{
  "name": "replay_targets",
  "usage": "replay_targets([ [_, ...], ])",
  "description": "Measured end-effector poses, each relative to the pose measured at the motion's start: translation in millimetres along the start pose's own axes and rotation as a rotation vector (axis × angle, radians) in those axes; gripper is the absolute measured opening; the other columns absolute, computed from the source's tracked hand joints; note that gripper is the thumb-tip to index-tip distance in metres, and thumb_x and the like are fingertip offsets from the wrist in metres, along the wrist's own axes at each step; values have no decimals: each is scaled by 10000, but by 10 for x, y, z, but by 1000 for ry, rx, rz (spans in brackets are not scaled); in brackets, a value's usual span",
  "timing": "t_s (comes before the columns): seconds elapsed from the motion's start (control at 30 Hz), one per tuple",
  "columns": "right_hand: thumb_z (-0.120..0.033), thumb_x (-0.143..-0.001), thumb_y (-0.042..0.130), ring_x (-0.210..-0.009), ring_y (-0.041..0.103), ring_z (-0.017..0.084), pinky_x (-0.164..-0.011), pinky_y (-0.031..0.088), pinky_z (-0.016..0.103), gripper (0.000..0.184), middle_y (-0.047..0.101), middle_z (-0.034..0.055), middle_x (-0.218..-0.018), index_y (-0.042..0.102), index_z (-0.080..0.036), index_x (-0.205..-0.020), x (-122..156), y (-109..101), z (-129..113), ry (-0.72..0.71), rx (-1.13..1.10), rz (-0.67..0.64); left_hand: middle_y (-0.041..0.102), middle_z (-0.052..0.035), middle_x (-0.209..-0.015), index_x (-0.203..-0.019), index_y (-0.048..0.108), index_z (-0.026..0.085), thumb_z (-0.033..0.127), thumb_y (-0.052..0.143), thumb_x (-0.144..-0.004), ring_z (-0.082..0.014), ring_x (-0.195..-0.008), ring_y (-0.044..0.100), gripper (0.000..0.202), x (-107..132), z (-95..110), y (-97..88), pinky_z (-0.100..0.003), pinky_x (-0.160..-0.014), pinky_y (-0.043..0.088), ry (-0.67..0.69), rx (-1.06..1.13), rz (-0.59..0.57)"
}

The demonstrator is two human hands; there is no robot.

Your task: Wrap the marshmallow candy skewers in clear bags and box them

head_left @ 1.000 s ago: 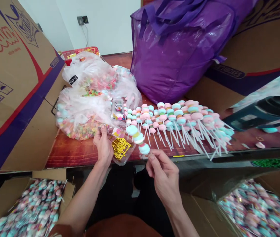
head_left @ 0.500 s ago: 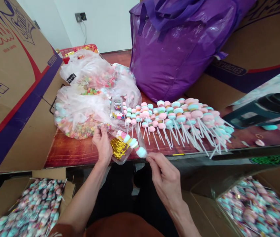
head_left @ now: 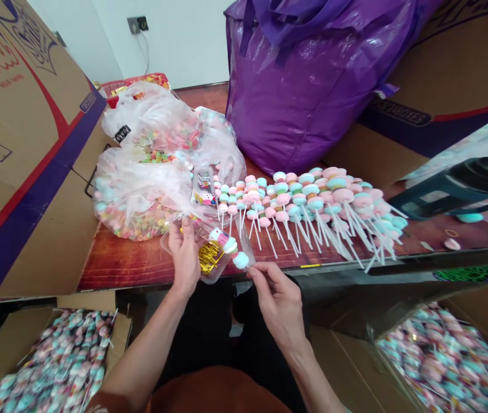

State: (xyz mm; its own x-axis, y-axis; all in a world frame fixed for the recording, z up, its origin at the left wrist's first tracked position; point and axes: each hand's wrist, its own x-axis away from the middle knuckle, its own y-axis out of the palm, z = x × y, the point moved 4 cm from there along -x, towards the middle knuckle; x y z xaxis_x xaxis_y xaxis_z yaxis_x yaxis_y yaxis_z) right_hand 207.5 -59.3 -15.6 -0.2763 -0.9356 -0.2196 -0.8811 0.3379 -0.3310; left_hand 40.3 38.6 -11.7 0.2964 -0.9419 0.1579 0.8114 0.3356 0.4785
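The head view shows both forearms reaching up from the lower edge, the two hands near each other at the front edge of the wooden table. The left hand is upright, wrist fairly straight, back toward the wearer; its thumb and index finger are raised and pinch the near end of a clear bag, while the state of the other fingers is hard to tell. The right hand comes in slanting up and to the left, knuckles bent, thumb and forefinger pressed together on the lower end of a candy skewer, the remaining fingers curled behind. The skewer lies slantwise between the hands, its pale blue base close to the right fingertips and its upper part inside the bag, behind a printed band. Just below the bag sits a clear tub of gold ties. Beyond the right hand, more skewers lie in a row, sticks toward the wearer, in front of a purple bag.
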Motion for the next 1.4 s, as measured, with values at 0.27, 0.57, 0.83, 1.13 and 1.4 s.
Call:
replay_targets([
  [0.27, -222, -948, 537, -662, 600, 160, -669, 480, 283, 165, 645, 45, -734, 660, -207, -839, -9, 65, -140, -214, 126, 53, 742, -58, -924, -942, 634, 175, 338, 881, -648, -158, -791, 704, 417, 95, -116, 104, -285, -735, 559, -274, 65, -209],
  [0.57, -449, -834, 668, -439, 214, 57, -398, 169, 201, 305, 349, -83, -527, 570, -186, -714, 39, 267, 37, 535, -542, -212, 744, -59, -960, -954, 615, 198, 370, 839, -719, -210, -882, 730, 367, 150, -213, 149, -314, -730, 572, -295, 132, -230],
  [0.83, -338, -930, 565, -543, 428, 105, -530, 370, 230, 240, 490, -30, -607, 604, -198, -739, -65, 197, -126, 113, -134, -128, 750, -73, -917, -917, 631, 189, 405, 836, -714, -224, -860, 732, 361, 61, -187, 109, -329, -718, 586, -303, 101, -220],
  [1.13, -225, -987, 452, -619, 608, 162, -620, 479, 264, 277, 664, 66, -684, 693, -209, -852, -52, 271, -83, -300, 304, -71, 737, -55, -865, -896, 606, 178, 393, 862, -679, -211, -812, 733, 398, 135, -189, 137, -295, -667, 569, -304, 46, -249],
  [1.4, -155, -971, 488, -631, 629, 138, -648, 488, 245, 180, 671, 35, -745, 652, -188, -904, -23, 216, -147, -309, 159, 9, 760, -65, -979, -883, 618, 193, 340, 826, -745, -207, -930, 725, 289, 47, -179, 112, -327, -804, 581, -265, 222, -178],
])
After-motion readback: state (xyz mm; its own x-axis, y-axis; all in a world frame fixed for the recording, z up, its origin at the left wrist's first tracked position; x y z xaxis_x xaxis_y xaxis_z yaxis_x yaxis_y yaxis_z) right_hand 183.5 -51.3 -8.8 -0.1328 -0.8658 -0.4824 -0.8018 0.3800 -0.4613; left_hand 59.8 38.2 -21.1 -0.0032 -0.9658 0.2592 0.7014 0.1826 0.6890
